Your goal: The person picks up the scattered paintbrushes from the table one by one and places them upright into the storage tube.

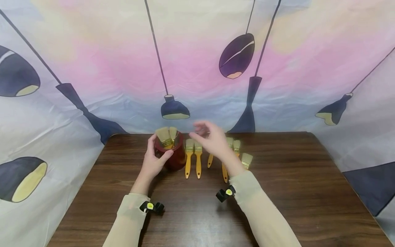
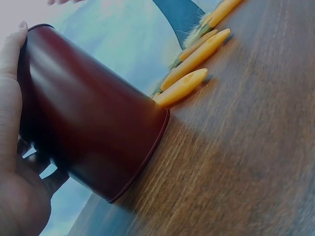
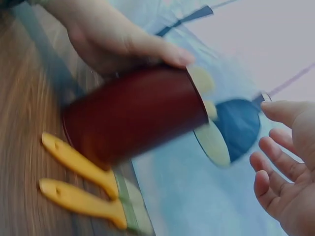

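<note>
My left hand [image 1: 153, 158] grips a dark red cylindrical container [image 1: 178, 160], thumb on the near side of its rim and fingers round the far left side. The container stands upright on the table. Two paintbrushes [image 1: 165, 134] stick out of its top, bristles up. To the right of it, my right hand [image 1: 213, 140] hangs in the air with loosely bent fingers and nothing in them. Two paintbrushes with yellow handles [image 1: 198, 161] lie side by side close to the container. More paintbrushes [image 1: 246, 160] lie under and beyond my right forearm, partly hidden by it.
The brown wooden table [image 1: 293, 192] reaches back to a hanging cloth [image 1: 203, 82] printed with dark lamps. A small black camera is strapped to each wrist, the left camera [image 1: 151, 207] and the right camera [image 1: 226, 192] both just above the table.
</note>
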The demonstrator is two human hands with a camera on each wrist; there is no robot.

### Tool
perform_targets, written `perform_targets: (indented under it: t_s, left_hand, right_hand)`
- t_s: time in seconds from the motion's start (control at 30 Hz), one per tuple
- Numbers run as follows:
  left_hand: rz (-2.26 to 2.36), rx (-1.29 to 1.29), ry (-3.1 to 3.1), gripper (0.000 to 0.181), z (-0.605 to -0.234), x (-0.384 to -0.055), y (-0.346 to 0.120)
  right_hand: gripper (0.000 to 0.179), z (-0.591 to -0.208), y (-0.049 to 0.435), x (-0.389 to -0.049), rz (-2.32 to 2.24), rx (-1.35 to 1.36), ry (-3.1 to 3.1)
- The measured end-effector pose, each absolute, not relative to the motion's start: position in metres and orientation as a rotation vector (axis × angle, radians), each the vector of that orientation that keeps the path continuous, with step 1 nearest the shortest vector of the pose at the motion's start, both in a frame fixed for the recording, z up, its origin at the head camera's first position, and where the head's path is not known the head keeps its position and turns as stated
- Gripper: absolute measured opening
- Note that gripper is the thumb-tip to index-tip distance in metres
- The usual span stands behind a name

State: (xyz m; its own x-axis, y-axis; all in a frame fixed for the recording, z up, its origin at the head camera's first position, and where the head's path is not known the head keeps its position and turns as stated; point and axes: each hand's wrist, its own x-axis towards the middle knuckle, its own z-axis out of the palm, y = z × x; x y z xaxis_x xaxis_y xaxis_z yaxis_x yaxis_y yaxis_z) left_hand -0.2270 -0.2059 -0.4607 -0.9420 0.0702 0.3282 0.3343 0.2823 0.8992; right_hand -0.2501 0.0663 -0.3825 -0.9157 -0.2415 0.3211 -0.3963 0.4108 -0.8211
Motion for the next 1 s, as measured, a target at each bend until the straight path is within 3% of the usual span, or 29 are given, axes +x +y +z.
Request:
perform_targets:
  t_s: [0.2, 0.53, 1.0]
  left_hand:
    - [-1.705, -0.390, -2.332, 0.083, -0.441, -0.213, -0.198]
    - [-1.712, -0.389, -2.331, 0.082, -0.441, -0.214, -0.196]
    - [-1.721, -0.402, -2.289, 0.085, -0.477, -0.237, -0.210]
  right_hand:
    - [0.044, -0.400, 0.118, -0.243, 1.485, 0.433, -2.500]
    - [0.038, -0.439, 0.193, -0.218, 1.291, 0.265, -2.572]
    - [0.042, -0.479, 0.221, -0.179, 1.121, 0.269, -2.665]
